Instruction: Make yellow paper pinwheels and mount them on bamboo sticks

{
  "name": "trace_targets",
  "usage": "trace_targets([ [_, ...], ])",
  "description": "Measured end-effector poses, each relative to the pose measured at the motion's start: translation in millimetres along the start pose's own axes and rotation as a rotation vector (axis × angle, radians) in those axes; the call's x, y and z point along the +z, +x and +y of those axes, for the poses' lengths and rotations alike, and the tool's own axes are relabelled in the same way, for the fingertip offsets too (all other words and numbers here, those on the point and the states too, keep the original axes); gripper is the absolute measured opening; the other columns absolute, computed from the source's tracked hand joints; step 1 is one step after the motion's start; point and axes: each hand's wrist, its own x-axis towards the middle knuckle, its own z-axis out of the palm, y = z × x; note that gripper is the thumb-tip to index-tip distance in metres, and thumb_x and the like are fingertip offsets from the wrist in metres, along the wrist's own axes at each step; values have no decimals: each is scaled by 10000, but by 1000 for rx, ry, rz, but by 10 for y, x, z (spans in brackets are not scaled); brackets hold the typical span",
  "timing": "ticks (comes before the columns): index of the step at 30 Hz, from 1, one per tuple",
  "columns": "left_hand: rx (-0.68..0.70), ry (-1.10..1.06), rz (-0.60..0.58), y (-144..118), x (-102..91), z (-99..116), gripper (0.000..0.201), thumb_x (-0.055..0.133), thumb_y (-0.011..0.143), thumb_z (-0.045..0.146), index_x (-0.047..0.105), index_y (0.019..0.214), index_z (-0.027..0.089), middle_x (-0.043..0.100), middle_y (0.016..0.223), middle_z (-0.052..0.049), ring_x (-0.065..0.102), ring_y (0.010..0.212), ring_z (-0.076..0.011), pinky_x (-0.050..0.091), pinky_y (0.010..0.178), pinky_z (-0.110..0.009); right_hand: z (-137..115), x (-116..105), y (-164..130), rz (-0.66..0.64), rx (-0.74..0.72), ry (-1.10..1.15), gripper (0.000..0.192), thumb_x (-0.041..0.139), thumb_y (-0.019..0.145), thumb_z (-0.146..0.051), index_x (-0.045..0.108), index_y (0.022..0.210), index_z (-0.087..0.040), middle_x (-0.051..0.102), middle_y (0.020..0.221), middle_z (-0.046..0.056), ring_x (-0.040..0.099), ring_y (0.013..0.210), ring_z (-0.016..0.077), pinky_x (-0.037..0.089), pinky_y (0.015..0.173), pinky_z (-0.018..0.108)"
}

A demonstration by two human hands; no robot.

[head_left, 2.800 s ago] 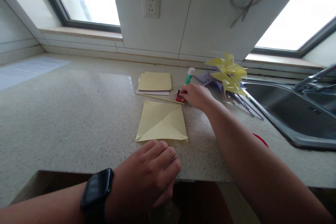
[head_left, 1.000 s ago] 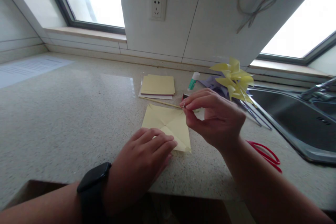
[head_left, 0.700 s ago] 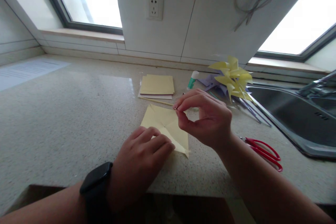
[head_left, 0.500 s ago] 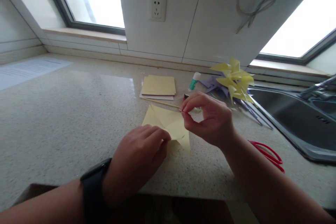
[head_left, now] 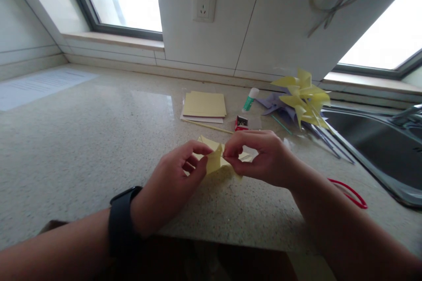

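Gripping raised yellow paper (head_left: 215, 161) with left hand (head_left: 174, 175), pinching tiny pin-like piece (head_left: 223, 155) with right hand (head_left: 263, 159). Probably piercing this paper; calling next for steady aim.

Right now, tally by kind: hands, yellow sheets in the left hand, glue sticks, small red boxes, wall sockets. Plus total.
Hands: 2 (left hand, right hand)
Yellow sheet in the left hand: 1
Glue stick: 1
Small red box: 1
Wall socket: 1
Total: 6
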Motion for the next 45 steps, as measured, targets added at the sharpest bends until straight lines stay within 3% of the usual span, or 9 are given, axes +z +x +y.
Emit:
trace_targets([
  [8, 90, -12, -4, -21, 8, -15, 253, 615, 921, 173, 673, 1135, 293, 751, 955, 33, 696, 748, -93, 563, 664, -191, -5, 30, 1, 24, -42, -34, 57, 713, 818, -134, 683, 814, -183, 689, 737, -18, 578, 648, 93, 482, 644, 247],
  [14, 114, -20, -6, -18, 9, 8, 141, 621, 959, 255, 686, 1082, 283, 757, 934, 38, 692, 748, -86, 564, 683, -180, -31, 53, 19, 50, -41, -44, 68, 720, 798, -119, 683, 792, -176, 683, 713, -21, 541, 622, 83, 456, 616, 235],
  [23, 109, 0, 31, -38, 6, -26, 174, 621, 968, 286, 684, 1130, 274, 764, 934, 15, 700, 757, -109, 571, 685, -206, -69, 85, 8, 94, -47, -7, 100, 713, 747, -79, 664, 758, -165, 626, 641, -46, 502, 544, 51, 423, 530, 181],
  [34, 164, -33, 20, -43, 2, 26, 179, 629, 945, 183, 712, 1074, 275, 770, 997, 18, 713, 877, -119, 580, 790, -231, -78, 150, 22, 112, -14, 60, 116, 704, 735, -52, 680, 770, -161, 651, 656, -32, 529, 538, 51, 446, 502, 153],
  [40, 133, -27, 60, -33, 4, 34, 171, 646, 911, 149, 704, 1020, 267, 763, 949, 46, 698, 814, -92, 561, 751, -199, -85, 160, 35, 91, -5, 72, 110, 702, 740, -60, 686, 775, -163, 654, 654, -35, 530, 530, 50, 446, 493, 150],
  [45, 154, 7, 62, -26, -1, 33, 268, 645, 883, 112, 715, 1081, 278, 761, 994, 29, 679, 887, -125, 543, 808, -258, -80, 176, 30, 100, -6, 86, 115, 699, 738, -58, 679, 769, -167, 659, 654, -36, 517, 526, 50, 441, 488, 154],
])
